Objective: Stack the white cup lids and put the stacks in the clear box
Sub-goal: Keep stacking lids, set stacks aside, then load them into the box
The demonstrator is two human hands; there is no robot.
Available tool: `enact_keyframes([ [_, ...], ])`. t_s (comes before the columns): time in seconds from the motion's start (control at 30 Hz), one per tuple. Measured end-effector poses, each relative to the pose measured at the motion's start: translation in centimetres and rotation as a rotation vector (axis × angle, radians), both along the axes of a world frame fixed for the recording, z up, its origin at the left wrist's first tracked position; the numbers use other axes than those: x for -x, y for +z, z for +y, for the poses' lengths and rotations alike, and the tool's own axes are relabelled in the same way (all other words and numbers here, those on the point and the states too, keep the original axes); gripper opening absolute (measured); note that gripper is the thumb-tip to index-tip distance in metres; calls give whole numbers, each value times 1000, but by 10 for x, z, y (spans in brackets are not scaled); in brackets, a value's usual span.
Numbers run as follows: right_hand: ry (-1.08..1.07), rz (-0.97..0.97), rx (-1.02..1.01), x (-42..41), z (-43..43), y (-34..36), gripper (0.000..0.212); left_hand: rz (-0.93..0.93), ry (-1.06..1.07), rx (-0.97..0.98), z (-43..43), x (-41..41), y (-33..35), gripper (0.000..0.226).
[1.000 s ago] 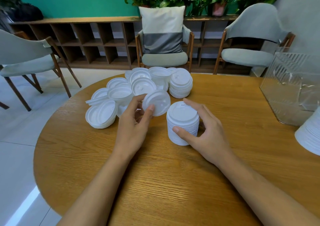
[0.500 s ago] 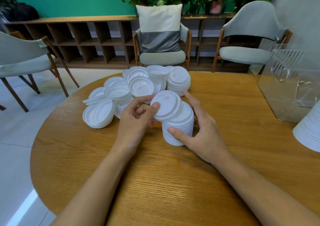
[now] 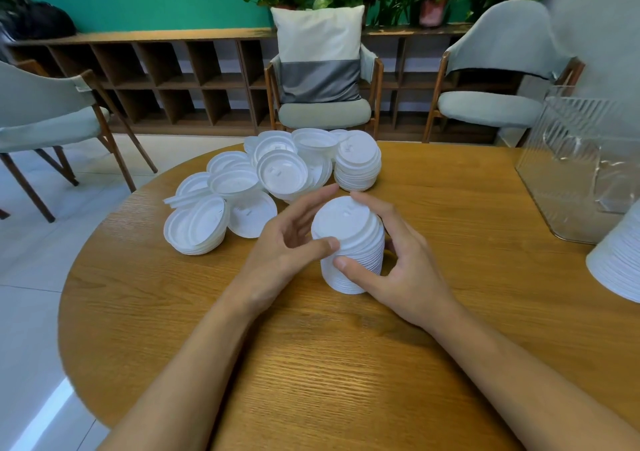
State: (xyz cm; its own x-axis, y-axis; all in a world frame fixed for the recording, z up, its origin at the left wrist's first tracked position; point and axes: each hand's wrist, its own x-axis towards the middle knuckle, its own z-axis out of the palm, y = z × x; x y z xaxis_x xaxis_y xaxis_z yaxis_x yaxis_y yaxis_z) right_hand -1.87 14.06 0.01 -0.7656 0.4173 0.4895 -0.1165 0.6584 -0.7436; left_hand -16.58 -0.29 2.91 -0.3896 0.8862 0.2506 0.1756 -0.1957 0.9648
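A stack of white cup lids (image 3: pixel 356 263) stands on the round wooden table (image 3: pixel 346 364), near its middle. My right hand (image 3: pixel 401 270) grips the stack from the right, thumb on its front side and index finger lying over the top rim. My left hand (image 3: pixel 287 242) holds the top lid (image 3: pixel 346 222) by its left edge between thumb and index finger, and the lid sits flat on the stack. Behind lies a loose pile of white lids (image 3: pixel 242 194), with a shorter stack (image 3: pixel 358 166) at its right end. The clear box (image 3: pixel 588 166) stands at the far right.
A tall white stack (image 3: pixel 620 263) pokes in at the right edge, just in front of the clear box. Three chairs (image 3: pixel 322 114) stand around the far side of the table, before a low wooden shelf with plants.
My left hand carried a single lid from the pile to the right and set it on top of the stack. My right hand stayed on the stack throughout.
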Motion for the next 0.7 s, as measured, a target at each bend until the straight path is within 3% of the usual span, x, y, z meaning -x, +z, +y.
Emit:
enact_keyframes([
  [0.2,0,15,80,2,-3,1,93,132,261,16,4,-8,-4,61],
  [0.37,0,12,67,2,-2,-1,90,283,429,-17,10,-14,-9,60],
  [0.7,-1,-23,53,0,-1,-2,80,206,369,53,12,-14,-12,60],
])
